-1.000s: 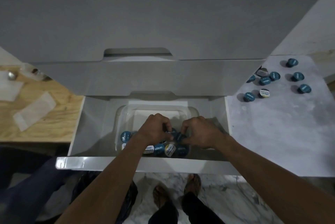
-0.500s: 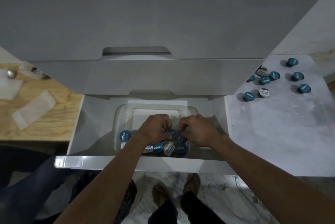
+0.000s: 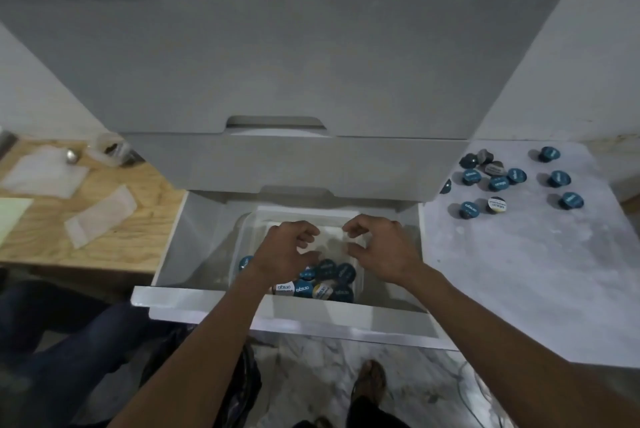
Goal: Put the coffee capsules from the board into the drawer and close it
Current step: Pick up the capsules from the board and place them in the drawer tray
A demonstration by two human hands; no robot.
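A wooden table (image 3: 104,220) on the far left carries pale paper slips and a small clear jar. In the middle, the lowest drawer (image 3: 294,320) of a grey cabinet stands pulled open, and a clear plastic tub (image 3: 252,230) sits inside it. Blue-lidded coffee capsules in the tub (image 3: 325,280) lie heaped at its near end. Both of the person's hands hover just above that heap: the left hand (image 3: 285,253) and the right hand (image 3: 382,251) each have loosely curled fingers holding nothing. To the right, a pale marble board (image 3: 519,272) carries roughly a dozen capsules on the board (image 3: 500,182), scattered near its far edge. So the job looks partly done: that batch waits to be moved, and the drawer is not yet closed
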